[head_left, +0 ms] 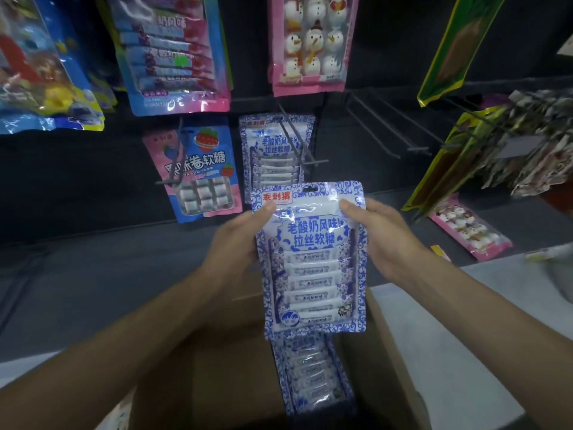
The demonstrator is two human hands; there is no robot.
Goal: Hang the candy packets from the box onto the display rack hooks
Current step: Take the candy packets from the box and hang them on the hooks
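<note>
Now both hands are up with one blue-and-white candy packet (313,259), held upright over the open cardboard box (217,367) and just below the rack. The left hand (238,240) pinches the upper left edge, thumb on the front. The right hand (381,237) does the same on the upper right edge. Each is closed on the packet.

The likely target is the double-wire hook (294,138) straight above, where a matching hung packet (273,156) is on display. To do this well, the person should lift the packet until its hang hole (311,189) is level with the hook's front end. It then needs squaring to the wires and sliding straight back against the hung one. Gripping high near the corners looks right, since it should stop the top edge flopping. The thumbs should stay clear of the hole. A twisted approach could snag the film on the crossbar or knock the pink strawberry packet (201,172) next door.

Some things cannot be read from here. The fingers of both hands are hidden behind the packet. More packets in the box (313,377) show beneath it, but how many cannot be counted. The hook's wires blur into the dark backing, so how much room is left on them is unclear. Goods on the right are smeared, and the top row is cut off.
</note>
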